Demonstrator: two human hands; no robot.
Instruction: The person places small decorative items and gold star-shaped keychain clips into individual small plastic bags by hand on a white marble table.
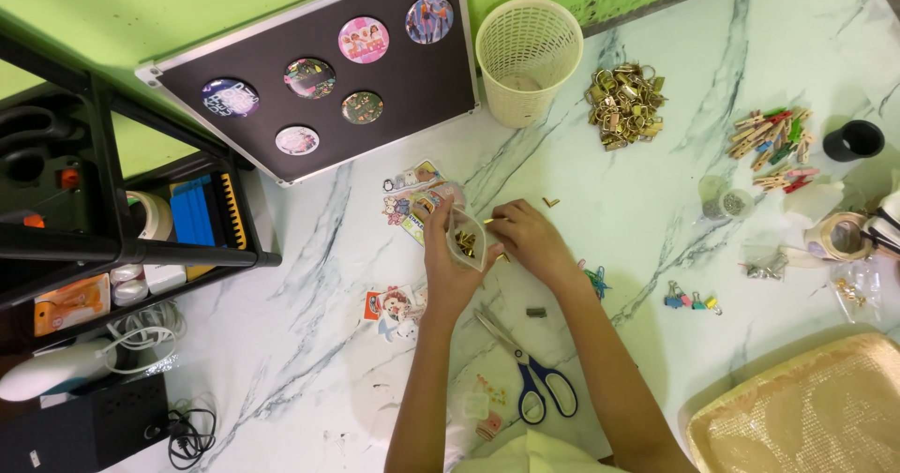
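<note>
My left hand (448, 269) holds up a small clear plastic bag (466, 240) with little brass pieces inside. My right hand (531, 239) pinches the bag's open edge from the right. Both hands hover over a white marbled floor (309, 342). Two loose brass pieces (550, 202) lie just beyond my right hand. A small dark metal piece (535, 312) lies by my right forearm. Blue-handled scissors (525, 370) rest shut between my forearms.
A cream mesh basket (528, 56), a black board with round badges (328, 75), a heap of brass clips (626, 104), wooden pegs (773, 140), a black cup (854, 140), tape roll (837, 237), stickers (412, 196), binder clips (692, 299), a woven tray (806, 407), a black shelf (122, 220).
</note>
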